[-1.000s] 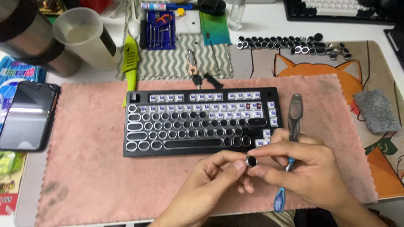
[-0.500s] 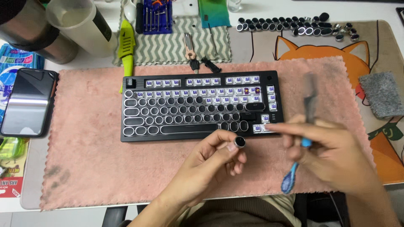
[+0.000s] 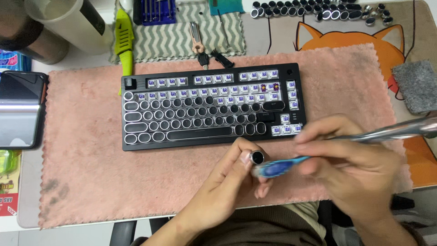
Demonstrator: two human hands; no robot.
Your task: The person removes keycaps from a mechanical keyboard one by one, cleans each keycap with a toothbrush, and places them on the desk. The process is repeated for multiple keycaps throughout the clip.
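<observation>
Pretty cluttered white worktop point(image 3: 27, 191) here, with a fuzzy pink towel point(image 3: 91, 182) spread over most of it, an orange cat desk mat point(image 3: 346, 38) off to the right, and soft even light all over.

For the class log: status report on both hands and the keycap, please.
Left hand pinches round black keycap in its fingers. Right hand grips blue toothbrush and metal tool, bristles at keycap. Nothing between them.
</observation>
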